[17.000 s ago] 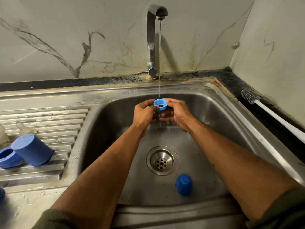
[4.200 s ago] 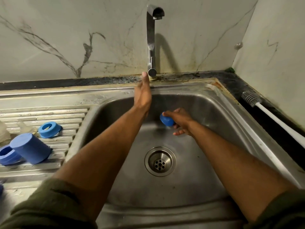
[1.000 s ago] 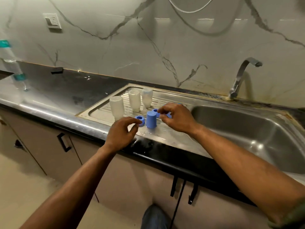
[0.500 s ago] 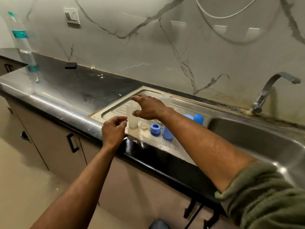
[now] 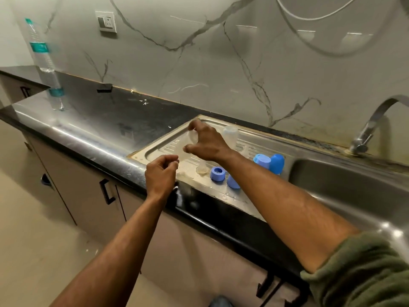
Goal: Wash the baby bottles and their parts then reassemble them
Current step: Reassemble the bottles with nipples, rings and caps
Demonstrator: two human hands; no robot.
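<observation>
My right hand (image 5: 208, 141) grips a clear baby bottle (image 5: 192, 137) and holds it above the steel drainboard (image 5: 159, 149). My left hand (image 5: 161, 173) hovers at the drainboard's front edge, its fingers curled in with nothing visible in them. A second clear bottle (image 5: 231, 135) stands upside down behind my right hand. A clear teat (image 5: 202, 169) sits on the drainboard below my right wrist. Next to the teat is a blue screw ring (image 5: 218, 173), then a blue cap (image 5: 232, 182). Another blue ring (image 5: 262, 161) and a blue cap (image 5: 277, 163) stand by the sink's edge.
The steel sink basin (image 5: 345, 185) lies to the right, with the tap (image 5: 371, 125) behind it. Black countertop (image 5: 110, 120) stretches left, where a tall plastic water bottle (image 5: 45, 63) stands. A wall socket (image 5: 107, 21) is on the marble wall. Cabinet doors are below.
My right hand has closed on the clear bottle and lifted it off the drainboard. My left hand has let go of that bottle and drawn back a little.
</observation>
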